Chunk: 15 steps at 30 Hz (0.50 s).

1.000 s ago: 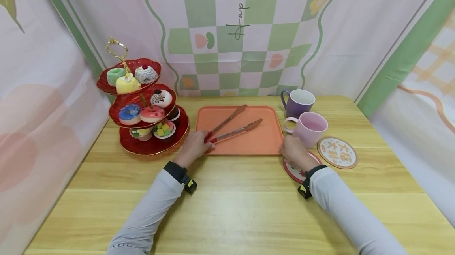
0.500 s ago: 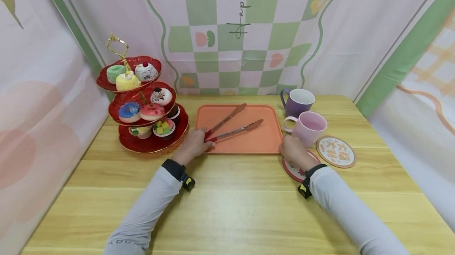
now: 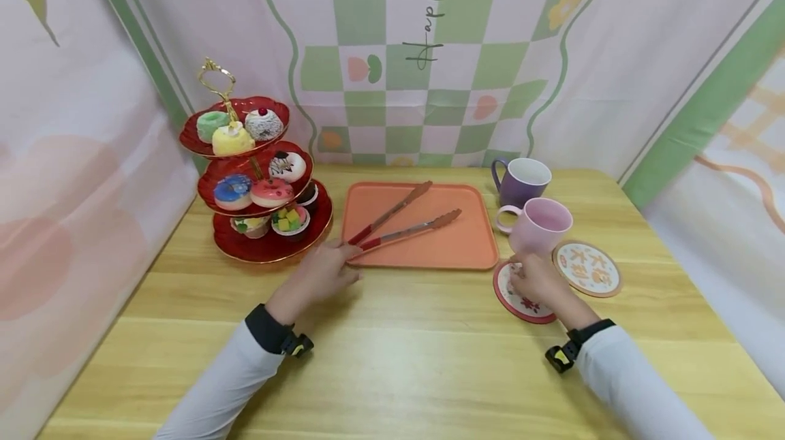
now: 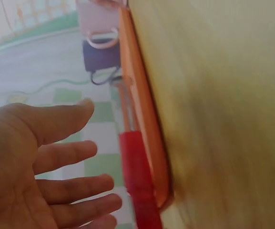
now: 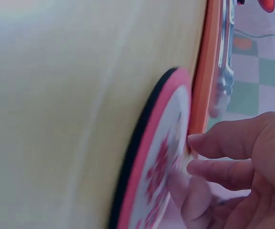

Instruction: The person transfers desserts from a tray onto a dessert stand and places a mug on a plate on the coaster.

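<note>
An orange tray (image 3: 454, 255) lies on the wooden table, with red-handled metal tongs (image 3: 371, 244) spread on it. My left hand (image 3: 315, 275) hovers by the tray's front left corner, beside the tong handles. In the left wrist view its fingers (image 4: 75, 188) are spread and straight, apart from the red handle (image 4: 137, 176). My right hand (image 3: 544, 285) is over the red-rimmed coaster (image 3: 510, 295), right of the tray. The right wrist view shows its thumb and fingers loosely bent just above the coaster (image 5: 158, 162), nothing between them; whether they touch it I cannot tell.
A pink mug (image 3: 540, 227) stands just beyond my right hand, a purple mug (image 3: 520, 192) behind it. An orange-rimmed coaster (image 3: 587, 268) lies to their right. The red three-tier stand (image 3: 239, 250) at the left bears several cakes and donuts. A patterned cloth hangs behind.
Both hands have drawn back from the tray's front corners: the left moves toward the near left, the right toward the near right over the coaster. The head view has shifted slightly.
</note>
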Tool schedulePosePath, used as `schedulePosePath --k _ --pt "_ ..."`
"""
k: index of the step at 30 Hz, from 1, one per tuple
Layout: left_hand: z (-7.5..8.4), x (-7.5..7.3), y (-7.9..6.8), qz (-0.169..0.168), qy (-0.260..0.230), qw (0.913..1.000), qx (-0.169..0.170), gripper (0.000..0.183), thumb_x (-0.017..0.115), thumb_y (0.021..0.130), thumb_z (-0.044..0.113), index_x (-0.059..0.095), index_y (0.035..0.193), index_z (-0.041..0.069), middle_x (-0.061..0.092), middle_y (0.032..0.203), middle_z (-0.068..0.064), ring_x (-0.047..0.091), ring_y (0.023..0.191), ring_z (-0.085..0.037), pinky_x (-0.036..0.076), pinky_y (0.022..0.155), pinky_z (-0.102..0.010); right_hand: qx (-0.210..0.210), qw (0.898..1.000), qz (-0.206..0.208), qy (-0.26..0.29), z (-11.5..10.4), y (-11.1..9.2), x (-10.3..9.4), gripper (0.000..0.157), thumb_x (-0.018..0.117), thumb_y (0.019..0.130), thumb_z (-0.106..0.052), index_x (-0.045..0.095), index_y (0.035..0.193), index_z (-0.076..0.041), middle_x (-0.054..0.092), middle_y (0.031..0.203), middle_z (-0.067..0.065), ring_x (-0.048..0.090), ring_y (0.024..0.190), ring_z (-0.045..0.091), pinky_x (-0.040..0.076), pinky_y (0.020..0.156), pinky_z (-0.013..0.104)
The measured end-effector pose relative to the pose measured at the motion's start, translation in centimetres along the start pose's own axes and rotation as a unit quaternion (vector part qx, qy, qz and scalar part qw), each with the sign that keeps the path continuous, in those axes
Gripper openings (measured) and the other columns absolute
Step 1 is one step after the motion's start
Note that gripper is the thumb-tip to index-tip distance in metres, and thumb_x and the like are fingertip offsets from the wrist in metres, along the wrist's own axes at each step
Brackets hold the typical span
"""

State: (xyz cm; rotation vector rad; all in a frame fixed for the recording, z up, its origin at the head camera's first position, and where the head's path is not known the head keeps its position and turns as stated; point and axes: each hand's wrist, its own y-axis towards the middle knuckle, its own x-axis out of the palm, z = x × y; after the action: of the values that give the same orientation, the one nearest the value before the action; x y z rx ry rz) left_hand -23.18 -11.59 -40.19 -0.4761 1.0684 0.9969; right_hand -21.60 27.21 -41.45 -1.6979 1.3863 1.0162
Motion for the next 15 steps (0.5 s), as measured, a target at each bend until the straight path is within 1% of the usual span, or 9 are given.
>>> schedulePosePath --k 2,4,6,9,13,15 --pt "0.5 -0.2 -0.8 -0.018 0.001 0.9998 0.012 0.042 0.072 0.082 0.026 0.063 0.117 0.004 0.060 0.106 -0.011 0.055 0.091 -0.022 0.045 0.079 -0.039 0.008 1.000 0.007 -0.020 0.5 -0.5 -0.2 0.033 0.062 0.077 -0.002 0.058 0.106 0.014 0.055 0.084 0.022 0.051 0.074 0.031 0.043 0.062 0.042" --pt "0.9 -0.3 -1.4 -0.031 0.005 0.9988 0.036 0.041 0.071 0.083 0.027 0.063 0.117 0.004 0.060 0.109 -0.010 0.055 0.097 -0.023 0.044 0.084 -0.041 0.008 0.999 0.018 -0.040 1.0 -0.8 -0.4 0.034 0.065 0.075 -0.003 0.058 0.104 0.014 0.052 0.101 0.028 0.048 0.089 0.038 0.041 0.075 0.050" --pt "1.4 -0.4 -2.0 -0.041 0.005 0.9970 0.066 0.040 0.071 0.083 0.026 0.064 0.115 0.003 0.060 0.110 -0.010 0.055 0.102 -0.025 0.043 0.087 -0.042 0.011 0.999 0.020 -0.042 1.3 -0.9 -0.5 0.038 0.066 0.075 -0.004 0.057 0.106 0.015 0.050 0.107 0.031 0.046 0.094 0.041 0.038 0.079 0.054" --pt "2.0 -0.3 -2.7 -0.065 0.002 0.9928 0.100 0.038 0.070 0.083 0.025 0.064 0.114 0.003 0.059 0.110 -0.010 0.053 0.103 -0.025 0.043 0.087 -0.043 0.019 0.998 0.012 -0.054 1.7 -0.9 -0.8 0.043 0.067 0.076 -0.008 0.055 0.109 0.018 0.051 0.105 0.032 0.047 0.091 0.041 0.034 0.082 0.056" --pt "2.6 -0.1 -3.7 -0.105 0.002 0.9886 0.108 0.040 0.070 0.084 0.028 0.064 0.116 0.006 0.057 0.110 -0.010 0.052 0.102 -0.024 0.043 0.086 -0.043 0.022 0.998 -0.005 -0.066 1.9 -0.9 -0.8 0.045 0.066 0.077 -0.011 0.053 0.109 0.019 0.054 0.098 0.030 0.048 0.088 0.038 0.031 0.084 0.057" --pt "2.8 -0.1 -4.0 -0.116 0.003 0.9877 0.105 0.040 0.070 0.084 0.029 0.063 0.116 0.006 0.057 0.110 -0.009 0.052 0.101 -0.023 0.043 0.085 -0.041 0.023 0.998 -0.006 -0.067 1.9 -0.8 -0.8 0.045 0.066 0.078 -0.011 0.053 0.109 0.019 0.054 0.097 0.029 0.048 0.087 0.038 0.031 0.083 0.056"
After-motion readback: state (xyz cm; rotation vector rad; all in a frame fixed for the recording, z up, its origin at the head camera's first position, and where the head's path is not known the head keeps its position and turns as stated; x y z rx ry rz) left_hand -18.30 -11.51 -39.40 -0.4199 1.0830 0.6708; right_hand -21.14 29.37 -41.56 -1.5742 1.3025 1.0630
